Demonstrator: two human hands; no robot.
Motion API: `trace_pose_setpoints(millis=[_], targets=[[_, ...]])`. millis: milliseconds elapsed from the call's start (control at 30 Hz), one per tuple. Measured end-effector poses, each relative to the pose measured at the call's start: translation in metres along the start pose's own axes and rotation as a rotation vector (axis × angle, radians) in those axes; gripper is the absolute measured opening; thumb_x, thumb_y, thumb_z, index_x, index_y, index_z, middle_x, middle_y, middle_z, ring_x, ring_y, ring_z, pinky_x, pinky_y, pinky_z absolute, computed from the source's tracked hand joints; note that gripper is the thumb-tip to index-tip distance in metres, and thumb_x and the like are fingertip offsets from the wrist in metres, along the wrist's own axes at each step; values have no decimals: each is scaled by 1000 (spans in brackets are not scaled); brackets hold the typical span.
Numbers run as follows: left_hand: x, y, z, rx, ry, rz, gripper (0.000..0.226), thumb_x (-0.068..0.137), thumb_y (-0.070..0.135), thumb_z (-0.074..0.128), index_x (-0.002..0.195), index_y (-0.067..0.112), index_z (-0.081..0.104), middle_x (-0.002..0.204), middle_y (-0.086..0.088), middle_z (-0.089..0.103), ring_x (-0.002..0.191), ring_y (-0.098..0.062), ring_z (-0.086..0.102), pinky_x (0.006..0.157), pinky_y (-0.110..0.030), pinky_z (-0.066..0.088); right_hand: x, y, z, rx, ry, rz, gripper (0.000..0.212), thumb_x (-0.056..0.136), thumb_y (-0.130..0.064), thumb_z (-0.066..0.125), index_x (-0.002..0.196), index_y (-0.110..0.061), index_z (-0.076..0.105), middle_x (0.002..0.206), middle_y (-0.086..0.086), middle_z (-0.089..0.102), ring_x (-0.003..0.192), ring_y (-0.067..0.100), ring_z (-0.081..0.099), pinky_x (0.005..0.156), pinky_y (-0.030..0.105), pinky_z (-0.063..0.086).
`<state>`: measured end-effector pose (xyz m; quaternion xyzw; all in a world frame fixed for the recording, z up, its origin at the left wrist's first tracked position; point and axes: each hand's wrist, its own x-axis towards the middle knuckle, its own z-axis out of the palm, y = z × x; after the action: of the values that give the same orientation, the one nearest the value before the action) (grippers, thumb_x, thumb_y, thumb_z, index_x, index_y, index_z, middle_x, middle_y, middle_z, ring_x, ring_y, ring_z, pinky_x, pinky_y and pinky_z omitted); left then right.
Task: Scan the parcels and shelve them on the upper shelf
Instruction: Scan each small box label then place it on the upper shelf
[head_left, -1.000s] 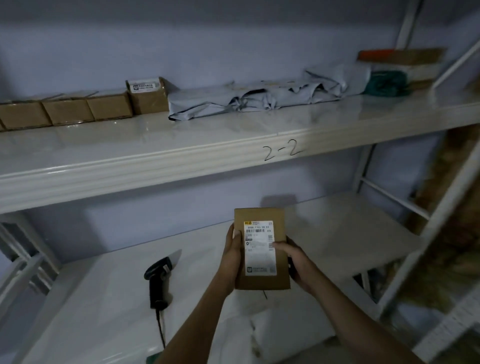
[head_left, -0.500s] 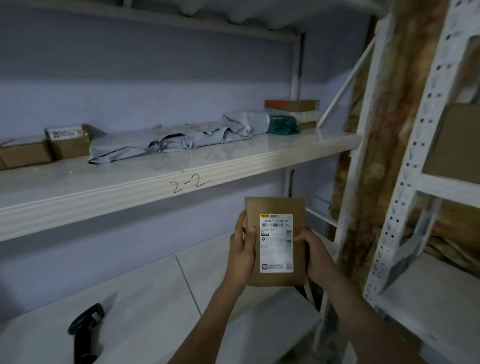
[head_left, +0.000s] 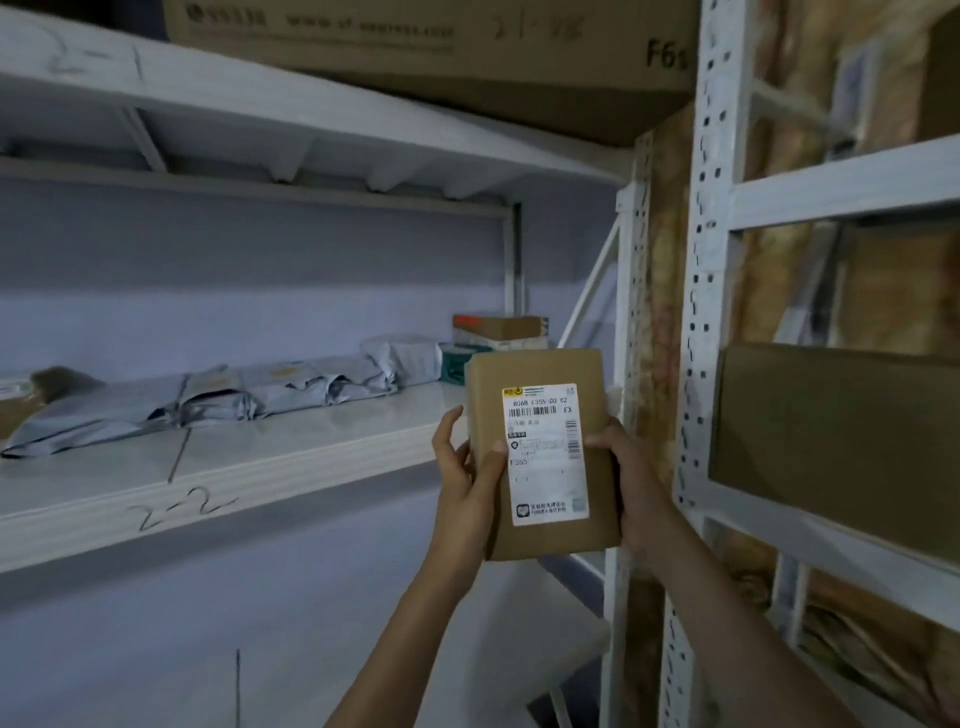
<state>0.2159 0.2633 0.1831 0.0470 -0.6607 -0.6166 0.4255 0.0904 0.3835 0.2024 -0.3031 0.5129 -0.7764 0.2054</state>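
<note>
Head view, near to far. Your left hand (head_left: 467, 480) grips the parcel (head_left: 540, 452) along its left edge, thumb across the front. Your right hand (head_left: 631, 480) clasps the right edge, fingers hidden behind. You hold the parcel upright, label (head_left: 545, 452) facing you, just off the right end of the shelf (head_left: 218, 467) marked 2-2. Shelf front lies bare up to its lip. Grey bags (head_left: 218, 397) line the back. Stacked boxes (head_left: 501, 332) fill the far corner. White upright (head_left: 701, 322) stands just right.

Grey mailers (head_left: 218, 400) on shelf (head_left: 291, 447)
</note>
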Motion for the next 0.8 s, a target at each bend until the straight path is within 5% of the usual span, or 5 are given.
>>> trace_pose_setpoints(millis=[233,367,533,633,800], targets=[[69,19,23,99,33,22,42,96,46,54,127,65,34,119,10,67,98,-10,71,83,-35,58,62,-27,-4,19,24,-37,30,95,-31,55,121,-20,64,105,10,78,93,31,74,73,39,58],[113,13,28,123,21,-1,42,98,47,50,133,62,32,119,14,68,97,-6,71,85,-35,57,106,-30,-3,32,56,-41,46,86,-39,62,126,-17,64,111,13,76,100,36,73,84,48,58],[178,4,26,110,12,12,50,100,39,48,141,54,25,126,13,62,101,-7,67,78,-25,53,169,-45,1,-1,45,3,38,91,-44,60,115,-18,72,102,12,78,83,31,73,70,35,57],[221,7,22,151,32,9,51,98,40,48,139,56,23,123,8,64,101,-14,66,85,-35,55,209,-60,14,-36,7,2,34,94,-46,56,107,-21,75,94,10,79,77,27,73,71,35,56],[298,9,11,13,97,-71,56,96,38,55,144,41,26,121,-5,66,102,-25,67,93,-46,53,273,-71,31,-36,-35,-38,34,99,-47,53,112,-24,74,107,11,78,101,33,73,97,48,55]])
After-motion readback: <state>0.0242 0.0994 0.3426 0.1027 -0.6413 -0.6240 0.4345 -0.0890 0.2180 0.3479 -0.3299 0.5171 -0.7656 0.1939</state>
